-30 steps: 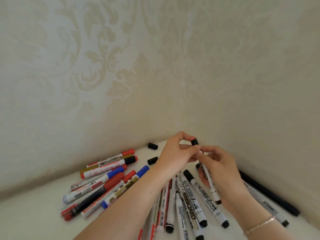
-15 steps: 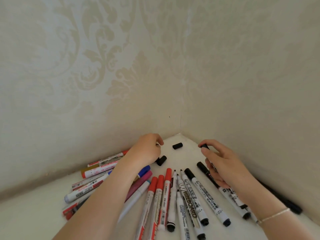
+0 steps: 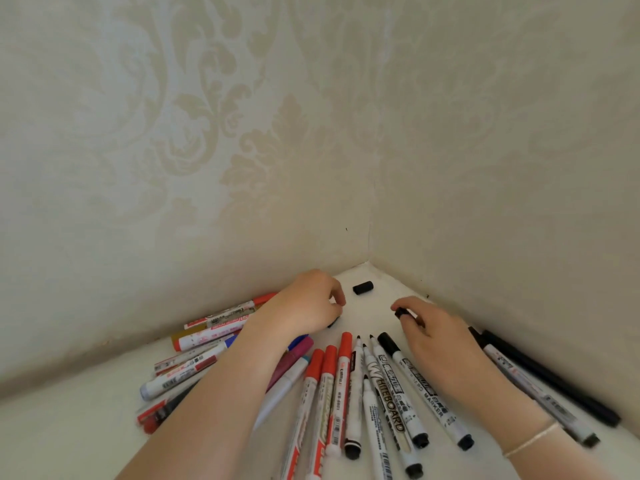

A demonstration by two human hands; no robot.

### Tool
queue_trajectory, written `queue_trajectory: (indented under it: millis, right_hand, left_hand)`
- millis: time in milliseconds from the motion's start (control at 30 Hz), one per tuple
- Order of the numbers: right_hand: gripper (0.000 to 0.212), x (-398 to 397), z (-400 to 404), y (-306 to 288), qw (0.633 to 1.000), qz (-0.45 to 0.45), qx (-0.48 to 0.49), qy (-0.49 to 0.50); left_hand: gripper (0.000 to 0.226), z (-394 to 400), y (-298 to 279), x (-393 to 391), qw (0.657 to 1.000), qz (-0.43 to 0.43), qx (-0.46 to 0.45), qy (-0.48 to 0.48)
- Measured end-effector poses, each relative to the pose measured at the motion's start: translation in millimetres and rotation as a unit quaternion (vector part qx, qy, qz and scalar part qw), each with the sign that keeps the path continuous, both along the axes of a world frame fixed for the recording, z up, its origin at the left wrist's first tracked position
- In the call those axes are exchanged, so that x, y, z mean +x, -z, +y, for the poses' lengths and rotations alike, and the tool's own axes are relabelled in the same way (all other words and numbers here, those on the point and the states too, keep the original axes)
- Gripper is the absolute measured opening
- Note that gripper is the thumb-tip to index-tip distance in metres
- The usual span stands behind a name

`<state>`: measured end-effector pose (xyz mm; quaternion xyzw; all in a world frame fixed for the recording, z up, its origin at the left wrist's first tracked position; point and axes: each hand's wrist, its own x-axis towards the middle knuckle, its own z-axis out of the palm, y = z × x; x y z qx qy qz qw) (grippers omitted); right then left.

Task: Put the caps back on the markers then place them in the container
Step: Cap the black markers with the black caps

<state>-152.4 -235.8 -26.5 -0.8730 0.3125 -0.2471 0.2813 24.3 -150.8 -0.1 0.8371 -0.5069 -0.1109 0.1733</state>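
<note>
White surface [image 3: 79,441] runs into a room corner, w/ cream damask wallpaper [image 3: 214,133] on both walls; markers lie fanned over it, no container in view; left hand [image 3: 304,306] sits palm down nr the left wall, fingers curled over a black cap [image 3: 333,322] mostly hidden under it, can't tell if it actually grips it; right hand [image 3: 433,336] pinches a black-capped marker end [image 3: 401,312] betw thumb & fingers, rest of that marker hidden under the palm; loose black cap [image 3: 363,287] lies alone nr the corner, apart from both hands; red-capped markers [image 3: 329,375] & uncapped black whiteboard markers [image 3: 381,379] lie betw the forearms; more red & blue ones [image 3: 204,341] left, black ones [image 3: 540,372] along the right wall; thin bracelet [image 3: 530,439] on right wrist.
</note>
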Motion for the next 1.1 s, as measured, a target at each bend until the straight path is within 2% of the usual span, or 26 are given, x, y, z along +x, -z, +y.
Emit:
queue_trajectory:
  millis: [100,200,500,600,700,767,900,1000,1100]
  right_hand:
    - [0.038,1.4,0.3,3.2,0.993,0.052,-0.103,0.023]
    - [0.041,3.5,-1.3,8.6,0.984,0.08,-0.154,0.034]
    - [0.045,7.5,-2.1,17.6,0.979,0.116,-0.166,0.022]
    - [0.045,7.5,2.2,16.4,0.975,0.137,-0.171,0.021]
    - [0.032,8.7,10.3,6.7,0.975,0.14,-0.175,0.016]
    - [0.02,7.2,20.2,-5.1,0.976,0.146,-0.163,-0.011]
    - [0.003,1.9,39.6,-15.6,0.957,0.228,-0.163,-0.076]
    - [0.009,0.1,41.9,-13.7,0.949,0.251,-0.177,-0.071]
    - [0.014,1.4,40.8,-11.5,0.951,0.247,-0.178,-0.057]
  left_hand:
    - [0.032,0.5,5.9,5.2,0.999,-0.044,0.017,-0.022]
    - [0.037,3.7,10.8,12.3,0.996,-0.073,0.04,-0.039]
    - [0.034,8.2,13.0,15.0,0.997,-0.05,0.039,-0.044]
    - [0.032,8.7,6.5,14.9,0.999,0.011,-0.007,-0.043]
    - [0.028,8.4,-2.1,13.1,0.992,0.095,-0.071,-0.037]
    - [0.026,9.0,-7.7,11.0,0.978,0.173,-0.112,-0.031]
    - [0.025,12.9,-16.2,8.1,0.938,0.305,-0.162,-0.036]
    - [0.024,15.0,-19.5,8.9,0.925,0.332,-0.181,-0.042]
    - [0.023,16.3,-22.1,8.9,0.927,0.32,-0.194,-0.034]
